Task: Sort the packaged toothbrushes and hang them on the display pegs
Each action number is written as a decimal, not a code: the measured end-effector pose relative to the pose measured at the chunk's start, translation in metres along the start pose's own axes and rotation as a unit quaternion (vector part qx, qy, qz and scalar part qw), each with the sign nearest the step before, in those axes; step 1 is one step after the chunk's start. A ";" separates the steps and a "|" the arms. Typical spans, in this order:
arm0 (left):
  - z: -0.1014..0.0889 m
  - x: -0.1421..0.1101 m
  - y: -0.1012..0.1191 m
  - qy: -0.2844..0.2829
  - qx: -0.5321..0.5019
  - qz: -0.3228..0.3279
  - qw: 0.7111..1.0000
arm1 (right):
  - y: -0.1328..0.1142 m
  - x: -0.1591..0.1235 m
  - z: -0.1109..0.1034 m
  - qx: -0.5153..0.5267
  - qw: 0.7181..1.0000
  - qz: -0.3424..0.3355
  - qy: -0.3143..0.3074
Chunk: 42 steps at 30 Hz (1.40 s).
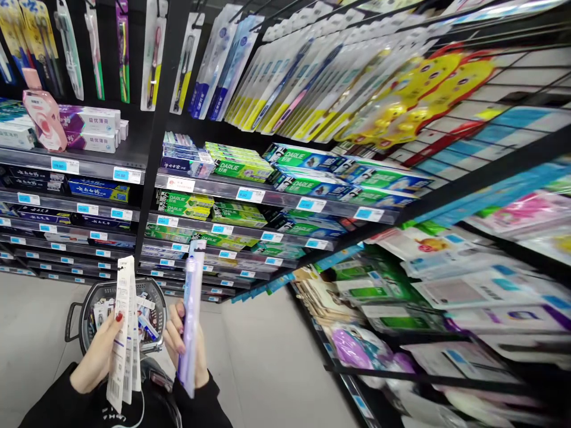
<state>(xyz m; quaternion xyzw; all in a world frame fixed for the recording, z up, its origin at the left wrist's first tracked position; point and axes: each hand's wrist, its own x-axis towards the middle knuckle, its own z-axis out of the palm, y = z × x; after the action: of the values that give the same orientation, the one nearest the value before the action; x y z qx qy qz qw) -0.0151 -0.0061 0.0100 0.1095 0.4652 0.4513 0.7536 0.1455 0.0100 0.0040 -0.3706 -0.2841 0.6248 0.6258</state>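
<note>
Toothbrush packs [119,351], several white cards, sit in the grasp of the left hand [96,356], fanned near mid-length with barcoded backs toward the camera; the spread probably keeps each one distinct, though their fronts are hidden. The right hand [175,333] closes around a purple pack [190,315], whether one or more I cannot tell, held nearly upright and edge-on, likely for a steady grip. A basket [158,294] with small boxed goods [148,327] appears to rest on the floor [254,356], presumably to leave both hands free. Ahead, hanging packs [285,89] show their fronts above toothpaste boxes [241,168], probably for easy reading.
</note>
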 end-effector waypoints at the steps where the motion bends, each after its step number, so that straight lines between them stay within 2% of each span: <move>1: 0.001 -0.001 0.001 -0.004 -0.007 -0.005 1.000 | -0.004 -0.001 0.001 -0.067 0.997 -0.016 0.017; 3: 0.001 -0.003 0.003 -0.018 -0.027 -0.014 0.999 | -0.010 -0.002 0.004 -0.219 0.972 -0.058 0.057; 5: 0.000 -0.003 0.004 -0.036 -0.050 -0.014 0.998 | -0.009 -0.004 0.007 -0.363 0.925 -0.080 0.083; 7: -0.002 -0.001 0.003 -0.043 -0.069 -0.007 0.997 | -0.004 -0.007 0.011 -0.430 0.896 -0.074 0.079; 9: -0.004 0.002 0.002 -0.039 -0.084 0.000 0.996 | 0.005 -0.010 0.015 -0.455 0.885 -0.070 0.069; 13: -0.007 0.005 -0.003 -0.041 -0.094 0.004 0.995 | 0.021 -0.019 0.021 -0.468 0.880 -0.060 0.051; 18: -0.010 0.006 -0.004 -0.029 -0.055 0.004 0.998 | 0.027 -0.022 0.024 -0.489 0.871 -0.054 0.001; 21: -0.010 0.005 0.000 -0.071 -0.009 0.005 0.997 | 0.025 -0.020 0.023 -0.509 0.857 -0.073 -0.034; 24: -0.006 0.004 0.003 -0.123 0.043 0.036 0.991 | 0.018 -0.019 0.021 -0.510 0.853 -0.094 -0.064; 27: 0.000 0.006 0.002 -0.120 0.091 0.072 0.986 | 0.011 -0.022 0.021 -0.469 0.871 -0.144 -0.030; 29: 0.003 0.008 -0.001 -0.107 0.130 0.103 0.980 | 0.008 -0.024 0.022 -0.448 0.880 -0.157 -0.032; 32: 0.003 0.012 -0.004 -0.092 0.180 0.142 0.969 | 0.008 -0.024 0.026 -0.435 0.891 -0.110 -0.061; 34: 0.001 0.012 -0.005 -0.099 0.197 0.136 0.966 | 0.010 -0.021 0.026 -0.384 0.919 -0.069 -0.051; 36: -0.001 0.012 -0.006 -0.105 0.198 0.121 0.967 | 0.011 -0.018 0.024 -0.277 0.960 -0.043 -0.027; 38: -0.002 0.011 -0.006 -0.088 0.189 0.105 0.972 | 0.010 -0.013 0.020 -0.110 0.994 -0.012 -0.006; 40: -0.003 0.010 -0.005 -0.057 0.171 0.089 0.980 | 0.007 -0.009 0.015 0.066 0.997 0.037 -0.006; 42: -0.003 0.009 -0.004 -0.047 0.150 0.067 0.985 | 0.002 -0.006 0.010 0.191 0.979 0.070 -0.015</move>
<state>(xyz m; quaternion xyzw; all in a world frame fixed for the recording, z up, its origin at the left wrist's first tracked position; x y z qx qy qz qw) -0.0136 -0.0021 0.0012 0.2734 0.4837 0.4198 0.7177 0.1361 0.0047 0.0091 -0.2540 -0.1418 0.7155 0.6352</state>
